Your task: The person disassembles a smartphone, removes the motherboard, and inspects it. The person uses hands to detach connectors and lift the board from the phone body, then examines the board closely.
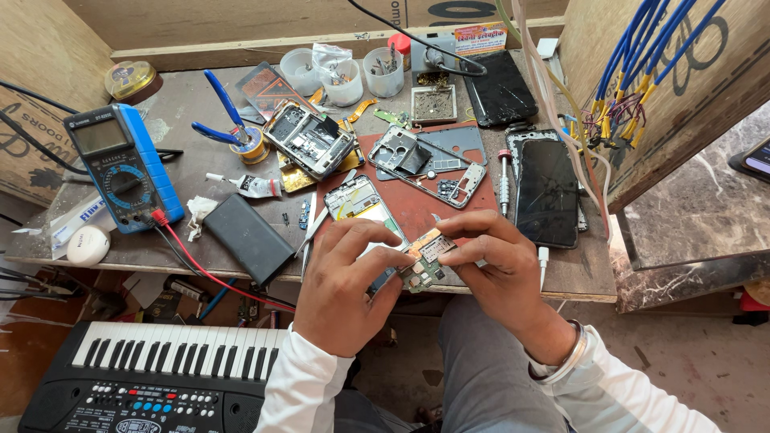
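A small green phone circuit board (425,263) with metal shields is pinched between both hands over the table's front edge. My left hand (346,285) grips its left side with thumb and fingertips. My right hand (496,261) holds its right end, fingers curled over the top. Just behind the hands lies an opened phone body (358,200) with a yellow part inside, resting on a dark red mat (417,210).
A blue multimeter (124,167) with red and black leads sits at the left. A black power bank (248,237), blue pliers (224,116), a screwdriver (504,183), dismantled phone frames (309,140), black phones (547,192) and small white cups (383,72) crowd the table. A keyboard (152,377) lies below.
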A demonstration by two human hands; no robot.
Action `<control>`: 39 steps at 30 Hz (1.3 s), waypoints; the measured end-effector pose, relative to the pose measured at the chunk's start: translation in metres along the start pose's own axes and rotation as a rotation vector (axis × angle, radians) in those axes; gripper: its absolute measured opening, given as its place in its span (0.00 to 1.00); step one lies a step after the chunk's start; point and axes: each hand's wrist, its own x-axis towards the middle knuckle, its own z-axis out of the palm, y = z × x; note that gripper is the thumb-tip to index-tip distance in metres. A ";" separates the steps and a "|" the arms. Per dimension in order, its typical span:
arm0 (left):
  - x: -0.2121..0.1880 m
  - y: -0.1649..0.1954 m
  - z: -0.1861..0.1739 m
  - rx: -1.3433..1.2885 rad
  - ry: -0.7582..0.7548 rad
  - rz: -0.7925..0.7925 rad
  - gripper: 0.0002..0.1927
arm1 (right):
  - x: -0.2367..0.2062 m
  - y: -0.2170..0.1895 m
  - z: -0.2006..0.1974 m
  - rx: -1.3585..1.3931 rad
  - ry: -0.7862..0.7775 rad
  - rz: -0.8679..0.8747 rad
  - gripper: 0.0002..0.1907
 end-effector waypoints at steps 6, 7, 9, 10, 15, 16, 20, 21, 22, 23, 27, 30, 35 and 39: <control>-0.003 0.001 0.003 0.010 0.000 -0.009 0.14 | -0.001 0.002 0.000 0.032 0.004 -0.006 0.12; -0.003 0.001 0.003 0.008 0.002 -0.011 0.14 | -0.001 0.002 0.000 0.036 0.005 -0.008 0.12; -0.004 0.002 0.002 -0.012 -0.003 -0.029 0.17 | -0.002 0.002 0.000 0.058 0.010 0.005 0.12; -0.005 0.002 0.001 -0.022 -0.006 -0.037 0.19 | -0.002 0.002 0.001 0.068 0.014 0.011 0.12; -0.001 0.005 -0.001 -0.054 0.027 -0.048 0.25 | -0.003 0.002 0.000 0.047 0.007 0.005 0.12; 0.000 0.006 -0.001 -0.051 0.025 -0.051 0.26 | -0.003 0.003 -0.001 0.051 0.007 0.004 0.12; 0.006 0.009 -0.002 -0.010 0.002 -0.001 0.15 | -0.003 0.004 0.000 0.062 -0.002 -0.019 0.11; 0.008 0.009 -0.003 0.000 0.003 0.001 0.12 | -0.003 0.003 0.001 0.050 -0.005 -0.019 0.11; 0.010 0.009 -0.003 0.012 0.003 0.004 0.08 | -0.003 0.003 0.001 0.039 -0.007 -0.021 0.10; 0.011 0.009 -0.003 0.030 0.005 0.002 0.06 | -0.003 0.003 0.001 0.038 -0.012 -0.023 0.10; 0.019 0.009 -0.004 0.122 -0.005 0.019 0.05 | 0.000 0.002 0.001 0.012 -0.033 -0.035 0.10; 0.022 0.011 -0.004 0.165 -0.007 0.029 0.05 | 0.000 0.000 0.002 0.005 -0.038 -0.043 0.10; 0.022 0.015 -0.003 0.166 -0.011 -0.023 0.04 | 0.000 -0.001 0.002 0.001 -0.043 -0.045 0.09; 0.022 0.018 0.003 0.180 0.011 -0.031 0.04 | 0.000 0.000 0.002 -0.003 -0.048 -0.058 0.09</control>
